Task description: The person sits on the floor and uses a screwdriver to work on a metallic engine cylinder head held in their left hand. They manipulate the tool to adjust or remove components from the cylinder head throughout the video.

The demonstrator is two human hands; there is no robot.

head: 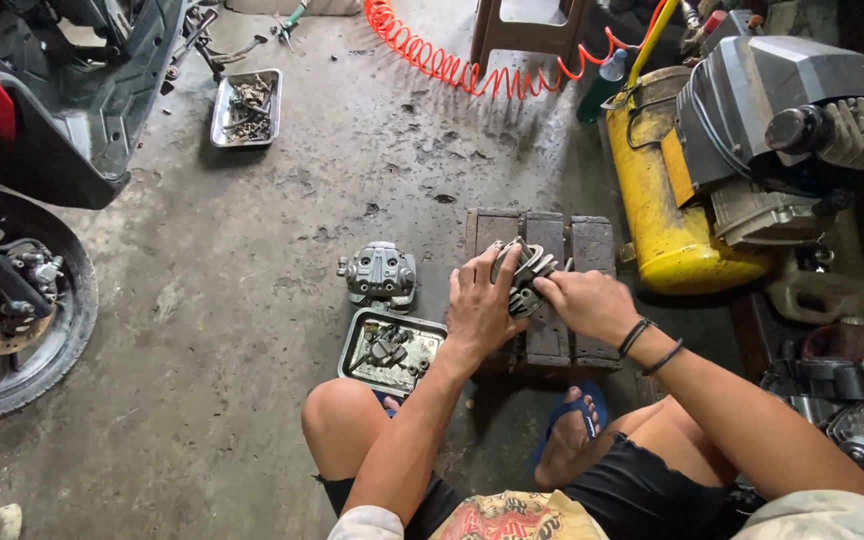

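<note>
A finned metal engine part (524, 272) stands on a low dark wooden block (592, 250) in front of me. My left hand (480, 308) presses against its left side with the fingers spread over it. On its right side, my right hand (584, 303) grips the lower edge; two dark bands circle that wrist. What the right fingers pinch is hidden. A grey engine cover (380, 273) lies on the concrete floor just left of the block. A small metal tray (355, 350) with loose engine pieces sits by my left knee.
A yellow air compressor (657, 200) with a grey motor stands at the right, its orange coiled hose (452, 62) running along the back. A scooter's front wheel (12, 320) fills the left edge. Another tray of parts (245, 105) lies far left; a stool (527, 25) behind.
</note>
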